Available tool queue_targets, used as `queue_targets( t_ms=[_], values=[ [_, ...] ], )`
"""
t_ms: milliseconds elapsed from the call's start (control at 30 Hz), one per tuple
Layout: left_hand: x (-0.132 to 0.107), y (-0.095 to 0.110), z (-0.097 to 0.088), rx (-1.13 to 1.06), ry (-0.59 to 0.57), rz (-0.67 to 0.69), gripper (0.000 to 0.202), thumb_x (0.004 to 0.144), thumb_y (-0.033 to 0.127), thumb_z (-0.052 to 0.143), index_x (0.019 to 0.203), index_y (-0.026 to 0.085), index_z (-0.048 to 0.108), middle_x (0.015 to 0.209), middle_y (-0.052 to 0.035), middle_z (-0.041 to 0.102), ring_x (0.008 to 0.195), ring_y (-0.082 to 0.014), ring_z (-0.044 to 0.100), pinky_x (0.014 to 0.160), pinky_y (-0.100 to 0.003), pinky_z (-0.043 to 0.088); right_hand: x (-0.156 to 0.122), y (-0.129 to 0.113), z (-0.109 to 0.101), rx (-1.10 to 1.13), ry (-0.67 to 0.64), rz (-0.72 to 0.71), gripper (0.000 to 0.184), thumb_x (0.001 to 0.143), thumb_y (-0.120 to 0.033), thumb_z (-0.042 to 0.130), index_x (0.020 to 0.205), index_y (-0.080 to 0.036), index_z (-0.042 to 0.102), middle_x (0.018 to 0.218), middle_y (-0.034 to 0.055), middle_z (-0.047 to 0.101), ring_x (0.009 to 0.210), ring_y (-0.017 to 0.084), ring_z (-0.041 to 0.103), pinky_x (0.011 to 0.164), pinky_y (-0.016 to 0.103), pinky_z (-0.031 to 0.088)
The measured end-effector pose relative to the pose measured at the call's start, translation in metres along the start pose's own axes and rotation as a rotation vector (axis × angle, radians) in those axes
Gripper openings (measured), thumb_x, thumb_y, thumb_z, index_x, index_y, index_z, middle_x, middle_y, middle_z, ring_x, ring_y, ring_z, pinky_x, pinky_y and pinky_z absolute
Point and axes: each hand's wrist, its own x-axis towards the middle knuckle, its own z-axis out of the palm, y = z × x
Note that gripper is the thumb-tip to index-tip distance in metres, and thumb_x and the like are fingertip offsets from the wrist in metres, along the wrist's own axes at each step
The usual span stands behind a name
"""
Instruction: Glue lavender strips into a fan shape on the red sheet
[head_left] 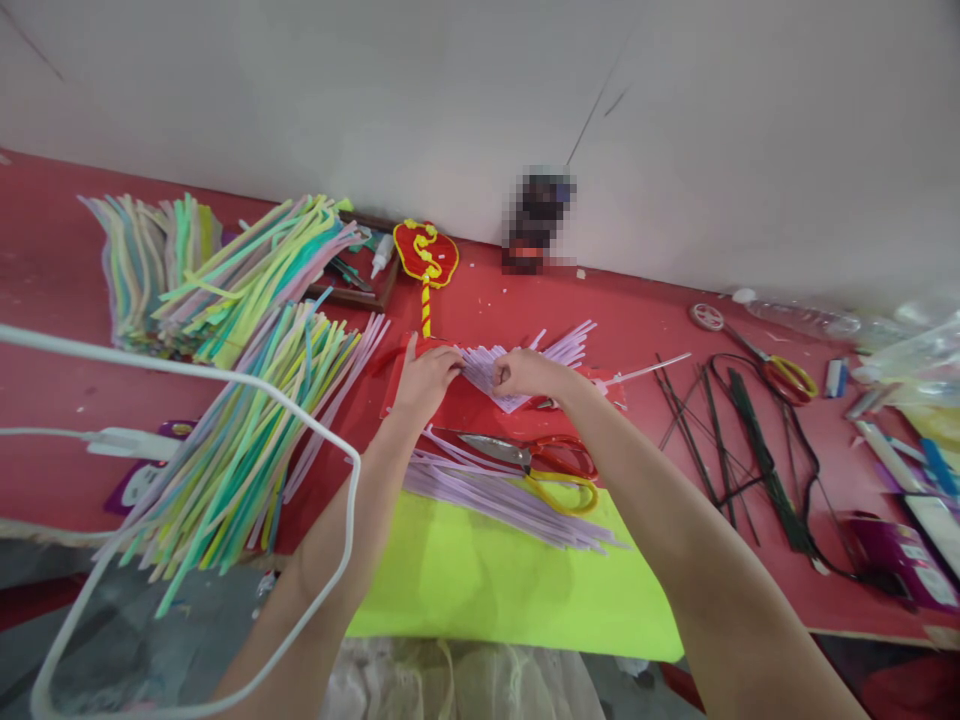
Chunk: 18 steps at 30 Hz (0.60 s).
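A woven piece of lilac pipe cleaners (484, 362) lies on a red sheet (457, 405), its loose ends fanning out to the upper right. At its left edge, the fingers of my left hand (430, 380) pinch the strips. My right hand (525, 373) is curled closed over the middle of the weave, fingertips partly hidden. Just below are scissors (499, 450) with one red and one yellow handle. They rest across a bundle of loose lilac pipe cleaners (502, 500) on a bright yellow-green sheet (517, 590).
Bundles of multicoloured pipe cleaners (247, 430) cover the left side. A white cable (255, 380) loops across the foreground. Behind stand a brown tray (360, 297) and a red-and-yellow fan-shaped ornament (425, 255). Dark stems (765, 465), more scissors (787, 378) and plastic bottles (802, 318) lie right.
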Motion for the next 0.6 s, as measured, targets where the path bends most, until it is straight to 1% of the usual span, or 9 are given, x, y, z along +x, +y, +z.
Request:
queue_targets(
  t_ms=[167, 333, 600],
  values=[
    [-0.0009, 0.0003, 0.0004, 0.016, 0.010, 0.009, 0.017, 0.089, 0.017, 0.051, 0.092, 0.026, 0.065, 0.105, 0.0022, 0.071, 0.099, -0.0161, 0.064, 0.118, -0.047, 0.002, 0.0001, -0.0010, 0.0007, -0.015, 0.006, 0.009, 0.017, 0.070, -0.030, 0.064, 0.082, -0.018, 0.070, 0.075, -0.0004, 0.068, 0.067, 0.011, 0.057, 0.057, 0.020, 0.035],
    [-0.0017, 0.0002, 0.0001, 0.015, 0.017, 0.010, 0.018, 0.089, 0.017, 0.052, 0.093, 0.027, 0.065, 0.105, 0.0027, 0.071, 0.099, -0.0166, 0.064, 0.118, -0.048, 0.002, -0.0015, -0.0037, -0.0010, -0.002, -0.005, 0.017, 0.018, 0.070, -0.029, 0.063, 0.083, -0.018, 0.071, 0.078, 0.0006, 0.070, 0.070, 0.013, 0.058, 0.059, 0.022, 0.037],
    [-0.0026, -0.0002, -0.0014, 0.005, -0.009, 0.018, 0.016, 0.088, 0.018, 0.054, 0.096, 0.027, 0.065, 0.108, 0.0020, 0.070, 0.103, -0.0173, 0.063, 0.118, -0.049, 0.000, -0.0018, -0.0036, -0.0006, 0.005, 0.016, 0.005, 0.014, 0.070, -0.028, 0.064, 0.080, -0.018, 0.069, 0.075, -0.0002, 0.069, 0.067, 0.011, 0.057, 0.057, 0.020, 0.036]
  ],
)
